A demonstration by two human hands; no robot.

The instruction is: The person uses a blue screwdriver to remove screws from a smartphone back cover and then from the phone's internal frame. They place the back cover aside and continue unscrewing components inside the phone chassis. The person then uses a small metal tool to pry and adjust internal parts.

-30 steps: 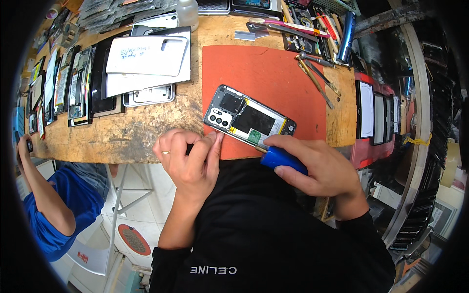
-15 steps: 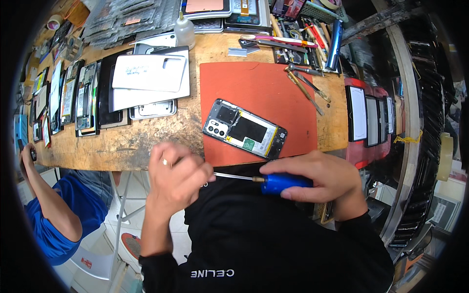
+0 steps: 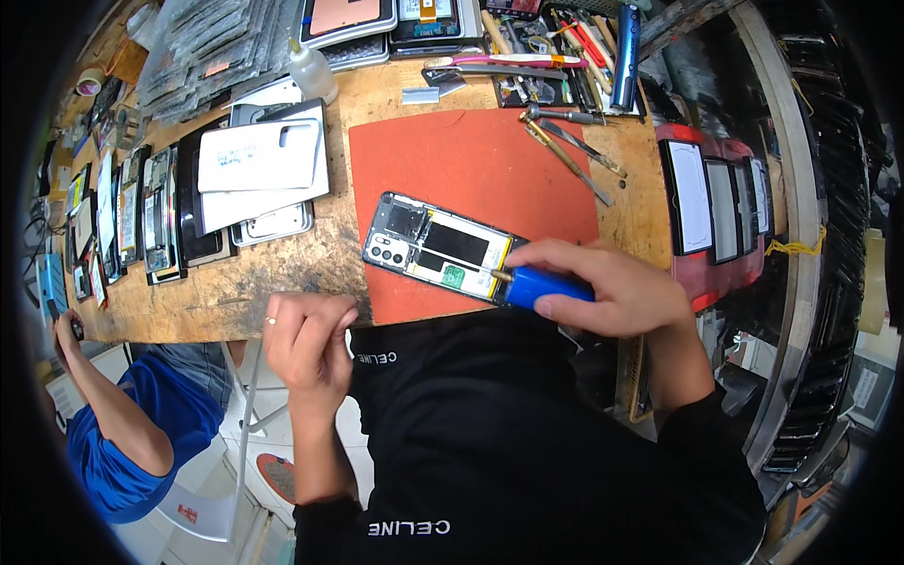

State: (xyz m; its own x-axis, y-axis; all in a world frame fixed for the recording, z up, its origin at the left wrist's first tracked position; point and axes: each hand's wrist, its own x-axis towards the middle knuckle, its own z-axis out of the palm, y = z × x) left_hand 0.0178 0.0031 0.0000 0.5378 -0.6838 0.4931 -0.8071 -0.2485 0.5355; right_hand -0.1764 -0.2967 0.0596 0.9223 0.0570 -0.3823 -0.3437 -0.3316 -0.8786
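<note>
A phone with its back cover off (image 3: pixel 452 240) lies tilted on an orange-red mat (image 3: pixel 471 160), its cameras toward the left. My right hand (image 3: pixel 621 297) grips a blue-handled screwdriver (image 3: pixel 551 290) at the phone's right end; the thin shaft reaches leftward over the phone's battery area to the upper part by the cameras. My left hand (image 3: pixel 311 344) hangs at the bench's front edge, left of the mat, fingers curled and pinched together; whether anything small is between them I cannot make out.
Disassembled phones (image 3: pixel 155 212) and white covers (image 3: pixel 259 155) crowd the left. A squeeze bottle (image 3: pixel 314 73), tweezers and drivers (image 3: pixel 565 160), and a pile of tools (image 3: pixel 593 47) line the back. Red cases (image 3: pixel 716 207) stand at the right. Another person in blue (image 3: pixel 132 433) is at the left.
The screwdriver rose and moved from below the mat's front edge onto the phone. My left fingers have left the shaft and sit apart from it, slightly left.
</note>
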